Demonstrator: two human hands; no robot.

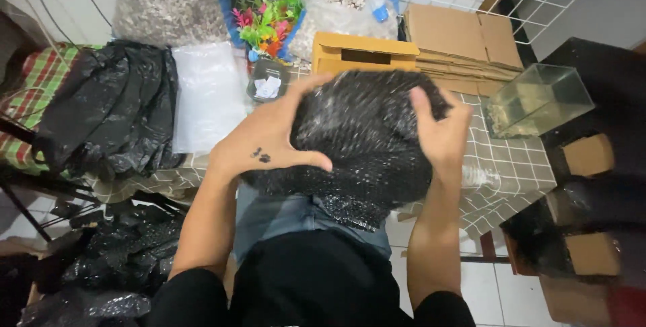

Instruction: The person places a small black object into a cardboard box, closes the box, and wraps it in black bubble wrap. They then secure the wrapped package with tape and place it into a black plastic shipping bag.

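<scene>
A bundle wrapped in black bubble wrap rests at the near edge of a table with a checked cloth. My left hand presses on its left side, fingers spread over the wrap. Gripping the right upper side is my right hand, thumb on top. What is inside the wrap is hidden.
Black plastic bags and a clear bag stack lie at left. Behind are an open cardboard box, flat cardboard, colourful plastic plants, bags of gravel. A small glass tank stands at right. More black wrap lies on the floor.
</scene>
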